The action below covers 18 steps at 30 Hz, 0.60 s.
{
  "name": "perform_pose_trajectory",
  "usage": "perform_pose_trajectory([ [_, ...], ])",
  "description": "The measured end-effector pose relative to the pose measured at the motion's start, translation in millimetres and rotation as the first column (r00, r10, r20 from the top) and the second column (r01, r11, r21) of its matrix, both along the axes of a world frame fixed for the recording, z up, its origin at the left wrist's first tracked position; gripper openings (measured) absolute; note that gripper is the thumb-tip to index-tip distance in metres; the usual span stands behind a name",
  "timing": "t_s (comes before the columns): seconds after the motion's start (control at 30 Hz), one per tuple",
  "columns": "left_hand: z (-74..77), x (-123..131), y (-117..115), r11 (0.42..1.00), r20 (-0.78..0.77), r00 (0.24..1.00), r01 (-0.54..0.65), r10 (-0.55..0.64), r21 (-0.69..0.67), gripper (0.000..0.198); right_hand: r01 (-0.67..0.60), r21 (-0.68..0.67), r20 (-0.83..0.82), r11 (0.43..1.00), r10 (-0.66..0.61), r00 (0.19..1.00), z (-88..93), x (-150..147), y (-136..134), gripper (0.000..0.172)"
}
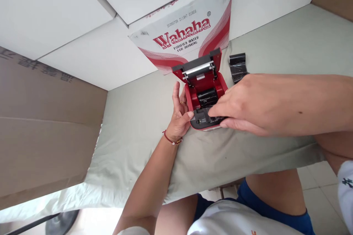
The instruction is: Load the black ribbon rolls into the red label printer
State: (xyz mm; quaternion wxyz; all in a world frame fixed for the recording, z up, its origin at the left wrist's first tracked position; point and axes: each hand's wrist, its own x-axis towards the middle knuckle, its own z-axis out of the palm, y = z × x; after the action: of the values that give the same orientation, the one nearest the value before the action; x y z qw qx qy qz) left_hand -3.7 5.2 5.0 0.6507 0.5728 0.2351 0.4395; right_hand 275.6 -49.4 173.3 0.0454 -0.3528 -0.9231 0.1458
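Note:
A small red and black label printer stands on the cloth with its lid raised. Inside its red bay sits a roll wrapped in shiny black film. My left hand grips the printer's left side, thumb on the front corner and a finger stretched up along the wall. Over the black front panel, the fingers of my right hand are closed and press down; what they pinch, if anything, is hidden. Right of the printer lies a second piece of black film on a roll, partly behind my right hand.
Behind the printer stands a white and red Wahaha water carton against white boxes. A brown cardboard box stands at the left. The grey-green cloth hangs over the table's front edge, near my lap.

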Motion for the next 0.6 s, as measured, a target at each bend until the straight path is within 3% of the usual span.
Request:
perform_pose_trajectory([
  [0.17, -0.4, 1.0, -0.2, 1.0, -0.007, 1.0, -0.002, 0.002, -0.004, 0.121, 0.191, -0.012, 0.06, 0.982, -0.19, 0.98, 9.2, -16.3, 16.4, 0.026],
  [0.3, -3.7, -1.2, 3.1, 1.0, 0.004, 1.0, 0.007, -0.007, 0.024, 0.111, 0.248, -0.18, 0.203, 0.952, -0.211, 0.956, 2.3, -22.7, 31.6, 0.024],
  [0.43, -6.0, -2.4, 7.2, 0.999, 0.005, 1.0, 0.016, -0.016, 0.048, 0.104, 0.252, -0.252, 0.067, 0.934, -0.243, 0.968, 5.5, -24.6, 39.8, 0.029],
  [0.53, -6.3, -1.7, 8.6, 0.999, 0.007, 1.0, 0.012, -0.013, 0.046, 0.104, 0.277, -0.202, -0.068, 0.94, -0.295, 0.953, 19.0, -20.9, 38.7, 0.029],
  [0.6, -6.8, -1.4, 9.4, 0.999, 0.004, 1.0, 0.006, -0.006, 0.049, 0.105, 0.374, -0.143, -0.088, 0.916, -0.389, 0.917, 32.7, -12.7, 34.3, 0.028],
])
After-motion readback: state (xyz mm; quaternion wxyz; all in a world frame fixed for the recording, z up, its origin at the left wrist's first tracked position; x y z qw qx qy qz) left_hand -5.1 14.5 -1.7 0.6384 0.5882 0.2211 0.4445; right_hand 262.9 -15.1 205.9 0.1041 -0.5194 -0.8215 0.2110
